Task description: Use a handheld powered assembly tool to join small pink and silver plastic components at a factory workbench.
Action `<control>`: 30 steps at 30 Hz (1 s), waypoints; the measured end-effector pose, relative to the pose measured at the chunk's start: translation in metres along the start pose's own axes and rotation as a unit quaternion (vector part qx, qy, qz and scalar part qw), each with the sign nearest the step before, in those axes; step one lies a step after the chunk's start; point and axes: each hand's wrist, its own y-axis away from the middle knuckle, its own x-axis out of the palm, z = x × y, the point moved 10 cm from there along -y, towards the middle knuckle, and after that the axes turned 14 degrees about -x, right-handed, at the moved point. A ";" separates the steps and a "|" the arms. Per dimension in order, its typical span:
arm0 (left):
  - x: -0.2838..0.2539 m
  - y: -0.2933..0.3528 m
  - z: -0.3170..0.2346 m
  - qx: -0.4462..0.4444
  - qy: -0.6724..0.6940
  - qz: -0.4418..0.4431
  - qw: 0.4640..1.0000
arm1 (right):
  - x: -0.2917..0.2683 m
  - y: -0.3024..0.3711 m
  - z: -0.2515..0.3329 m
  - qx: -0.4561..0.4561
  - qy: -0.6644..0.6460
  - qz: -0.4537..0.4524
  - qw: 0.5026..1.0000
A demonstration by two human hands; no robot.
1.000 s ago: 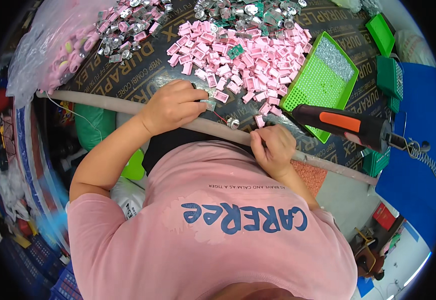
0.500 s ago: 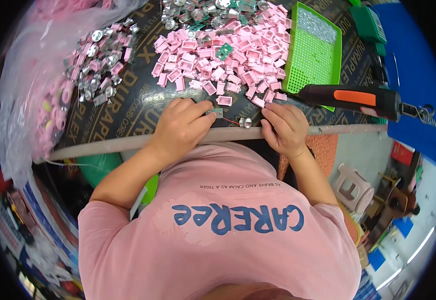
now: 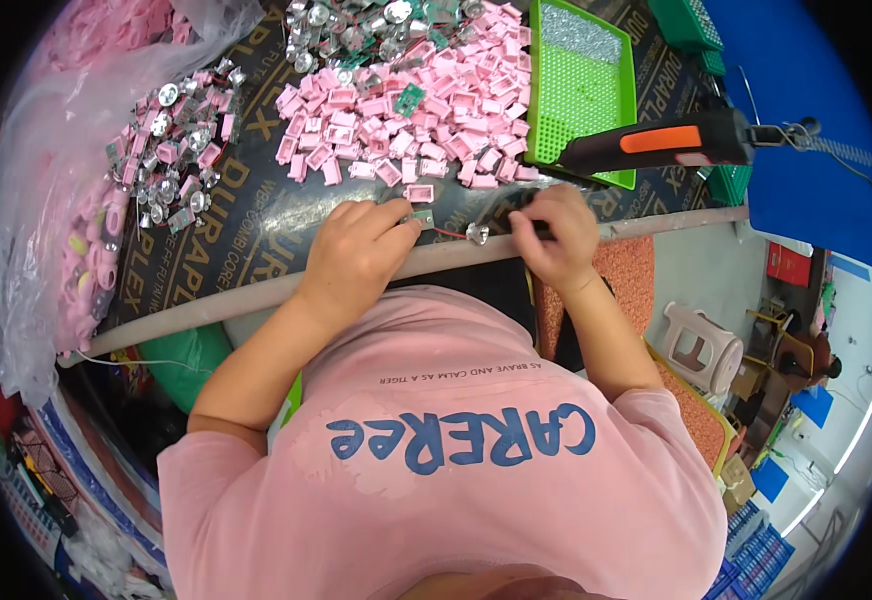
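Observation:
My left hand (image 3: 358, 250) rests at the table's near edge, its thumb and fingers pinched on a small green circuit board (image 3: 423, 217). A thin red wire runs from this board to a silver reflector cup (image 3: 477, 234), which lies at the table edge between my hands. Just beyond my left fingertips sits a single pink plastic housing (image 3: 419, 193). My right hand (image 3: 562, 235) is to the right of the reflector cup, apart from it. Its fingers are curled in toward the thumb, and whatever may be between them is hidden.
A heap of pink housings (image 3: 456, 110) spreads ahead, with silver reflectors and boards (image 3: 356, 35) behind it. A green tray (image 3: 629, 100) of small metal pieces stands right, an orange-and-black power screwdriver (image 3: 661, 145) across its near end. More assemblies (image 3: 181, 150) and a plastic bag (image 3: 31, 220) lie left.
The whole view has shifted, so the table things appear farther left. My right hand's fingers have curled in and drawn a little away from the reflector cup. My left hand keeps its pinch.

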 end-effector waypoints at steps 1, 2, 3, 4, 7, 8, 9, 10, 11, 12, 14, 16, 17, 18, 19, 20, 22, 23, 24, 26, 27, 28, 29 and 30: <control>0.000 -0.001 0.001 -0.011 0.002 -0.003 1.000 | -0.015 0.001 -0.006 0.040 -0.011 -0.055 0.998; 0.002 0.001 0.002 -0.019 0.006 -0.002 1.000 | -0.034 0.015 -0.020 0.093 -0.029 -0.159 0.982; 0.004 -0.001 -0.001 -0.014 0.005 -0.005 1.000 | -0.051 0.019 -0.032 0.116 -0.099 -0.242 0.958; 0.006 -0.001 -0.003 -0.019 0.002 -0.004 1.000 | -0.067 0.019 -0.042 0.141 -0.101 -0.293 0.940; 0.011 -0.004 -0.010 -0.026 0.002 -0.002 1.000 | -0.059 -0.030 -0.072 0.171 -0.291 -0.232 0.912; 0.013 -0.006 -0.012 -0.028 0.002 -0.003 1.000 | -0.046 -0.047 -0.073 0.180 -0.358 -0.197 0.895; 0.015 -0.008 -0.013 -0.031 0.002 -0.005 1.000 | -0.031 -0.058 -0.073 0.187 -0.424 -0.161 0.871; 0.016 -0.010 -0.015 -0.028 0.003 -0.003 1.000 | -0.026 -0.060 -0.076 0.184 -0.426 -0.119 0.878; 0.019 -0.012 -0.016 -0.029 0.000 0.003 1.000 | -0.021 -0.054 -0.077 0.184 -0.480 -0.120 0.850; 0.021 -0.014 -0.016 -0.030 -0.005 0.008 1.000 | -0.014 -0.055 -0.072 0.183 -0.533 -0.121 0.817; 0.023 -0.017 -0.017 -0.029 0.000 0.013 0.999 | -0.034 -0.061 -0.063 0.147 -0.527 -0.178 0.818; 0.026 -0.018 -0.016 -0.029 0.005 0.018 0.999 | -0.065 -0.063 -0.062 0.122 -0.517 -0.215 0.820; 0.026 -0.017 -0.015 -0.024 0.001 0.009 1.000 | -0.081 -0.061 -0.068 0.108 -0.496 -0.235 0.829; 0.026 -0.018 -0.016 -0.017 -0.003 0.003 1.000 | -0.095 -0.055 -0.080 0.116 -0.461 -0.256 0.842; 0.028 -0.019 -0.017 -0.011 -0.001 0.009 1.000 | -0.103 -0.049 -0.097 0.127 -0.438 -0.282 0.844; 0.030 -0.021 -0.018 -0.007 -0.002 0.011 1.000 | -0.105 -0.043 -0.111 0.165 -0.411 -0.290 0.848; 0.033 -0.023 -0.021 -0.001 -0.001 0.018 1.000 | -0.101 -0.034 -0.126 0.172 -0.407 -0.321 0.837; 0.035 -0.025 -0.022 0.004 0.000 0.021 1.000 | -0.100 -0.032 -0.128 0.161 -0.389 -0.325 0.847; 0.036 -0.027 -0.024 0.008 0.002 0.022 1.000 | -0.098 -0.034 -0.129 0.147 -0.382 -0.336 0.849; 0.038 -0.027 -0.025 0.007 -0.001 0.018 1.000 | -0.091 -0.039 -0.128 0.131 -0.360 -0.318 0.867; 0.037 -0.027 -0.024 0.005 -0.005 0.012 1.000 | -0.082 -0.040 -0.124 0.161 -0.308 -0.252 0.903; 0.037 -0.027 -0.025 0.004 -0.006 0.013 1.000 | -0.078 -0.040 -0.127 0.163 -0.311 -0.254 0.901; 0.037 -0.028 -0.027 -0.001 -0.007 0.013 1.000 | -0.074 -0.039 -0.129 0.166 -0.313 -0.255 0.900; 0.037 -0.029 -0.026 -0.008 -0.010 0.012 1.000 | -0.073 -0.041 -0.129 0.156 -0.305 -0.252 0.905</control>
